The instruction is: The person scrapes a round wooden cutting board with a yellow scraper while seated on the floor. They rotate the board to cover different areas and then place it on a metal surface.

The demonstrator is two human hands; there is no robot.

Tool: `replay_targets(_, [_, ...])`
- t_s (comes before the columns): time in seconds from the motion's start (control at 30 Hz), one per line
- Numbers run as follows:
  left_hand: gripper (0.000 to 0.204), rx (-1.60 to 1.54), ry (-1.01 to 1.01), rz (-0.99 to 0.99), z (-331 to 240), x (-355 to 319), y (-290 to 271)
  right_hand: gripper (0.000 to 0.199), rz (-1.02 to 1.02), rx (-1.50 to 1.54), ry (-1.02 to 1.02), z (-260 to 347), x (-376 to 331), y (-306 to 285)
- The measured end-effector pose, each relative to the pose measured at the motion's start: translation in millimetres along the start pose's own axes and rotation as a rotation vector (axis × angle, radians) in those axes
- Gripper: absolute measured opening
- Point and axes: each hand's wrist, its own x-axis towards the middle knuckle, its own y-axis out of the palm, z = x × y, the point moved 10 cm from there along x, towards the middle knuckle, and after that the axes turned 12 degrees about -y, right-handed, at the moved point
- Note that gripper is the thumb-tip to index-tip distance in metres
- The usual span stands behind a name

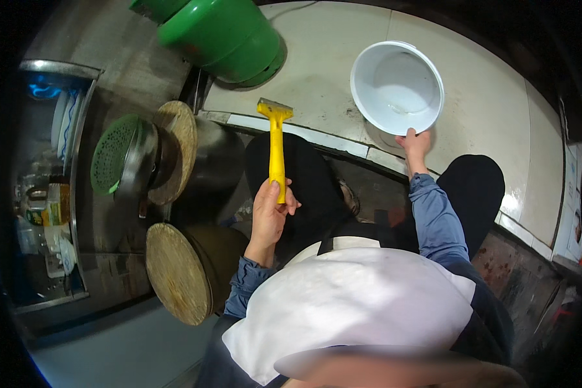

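Note:
My left hand [267, 216] is closed around the lower end of a yellow-handled scraper [276, 145]. Its wide, dirty head points up and away from me, above my left knee. On the right, my right hand [414, 143] grips the near rim of a white plastic bucket [373, 74], fingers at the edge. The bucket tilts so that its mouth faces me; a little clear liquid or wet shine shows on its bottom. Beneath the bucket lies a pale tiled ledge [317, 71] with dark smudges.
A green gas cylinder [223, 42] occupies the ledge's far left. Left of my legs are a round wooden board [178, 275], another round board [189, 152], a dark pan and a green colander [110, 158]. A metal-framed opening [79, 213] at far left holds dishes and bottles.

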Motion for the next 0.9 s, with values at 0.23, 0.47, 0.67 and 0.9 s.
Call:
replay_targets(0.23, [0.033, 0.038, 0.020, 0.057, -3.1, -0.5, 15.7, 0.026, 0.023, 0.020, -0.037, 13.3, -0.2, -4.8])
replay_targets(0.47, [0.035, 0.041, 0.044, 0.043, -9.2, -8.1, 5.0, 0.030, 0.193, 0.158, 0.326, -3.7, -30.0, 33.0])
replay_targets(0.67, [0.036, -0.023, 0.010, -0.011, -6.3, -0.6, -1.8, 0.040, 0.312, 0.334, 0.511, -55.9, -36.3, 39.2])
replay_targets(0.9, [0.035, -0.090, 0.074, 0.021, -11.4, 0.5, 4.4, 0.036, 0.371, 0.733, 0.953, -19.7, -78.1, 60.3])
